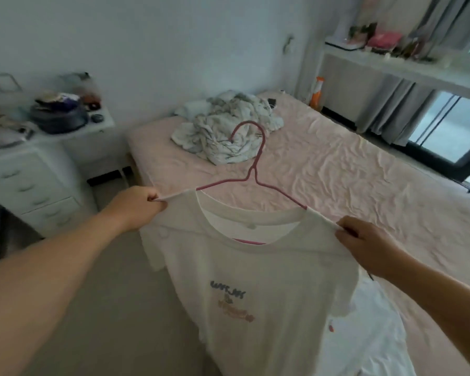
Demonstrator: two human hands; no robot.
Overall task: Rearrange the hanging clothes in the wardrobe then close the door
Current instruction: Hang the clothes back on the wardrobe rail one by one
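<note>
Hands first: I see my left hand (136, 206) at about nine o'clock, its fingers pinching the left shoulder of a white cotton T-shirt with a small printed motif on the chest (255, 289). My right hand (364, 240) at three o'clock pinches the other shoulder seam, fingers curled tight on the cloth. The shirt hangs on a pink wire hanger (251, 169), whose hook points up toward twelve o'clock and whose lower bar shows through the neck opening. Both arms stretch forward, holding the shirt spread in the air near the foot of a bed with a wrinkled pale pink sheet (350, 172). A crumpled white and grey bundle of bedding (225, 131) lies on the bed at twelve o'clock, well apart from the shirt. A white chest of drawers with cluttered top (30, 180) stands at ten o'clock. At five o'clock more white fabric (364, 335) lies below the shirt. No wardrobe appears in my view.
</note>
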